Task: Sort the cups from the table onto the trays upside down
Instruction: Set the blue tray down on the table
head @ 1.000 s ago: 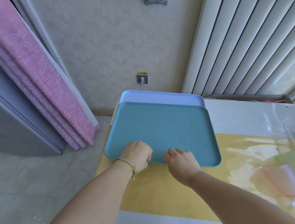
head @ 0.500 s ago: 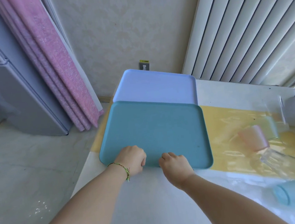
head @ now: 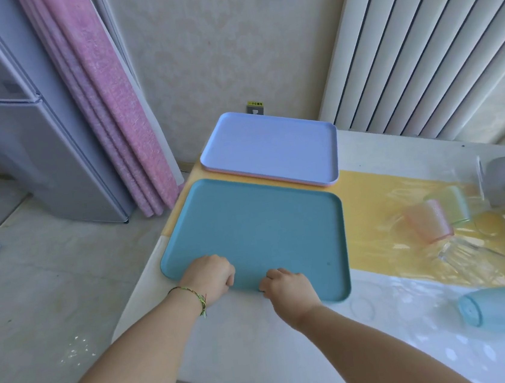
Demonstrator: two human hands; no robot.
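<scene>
White tabletop (head: 231,345) with yellow runner, beside fridge and pink curtain. Nearest: left hand (head: 212,277) and right hand (head: 289,288) both curling shut, pinching near rim of teal tray (head: 259,231), lying flat, nothing in it. Blue cup (head: 504,315) lying on its side at right, base pointing left. Pink cup (head: 431,221) also toppling sideways. Farthest: lavender tray (head: 271,149), holding nothing.

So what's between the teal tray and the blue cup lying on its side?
Head view: only bare table between the teal tray and the blue cup; its clear cover shows faint ring marks.
</scene>
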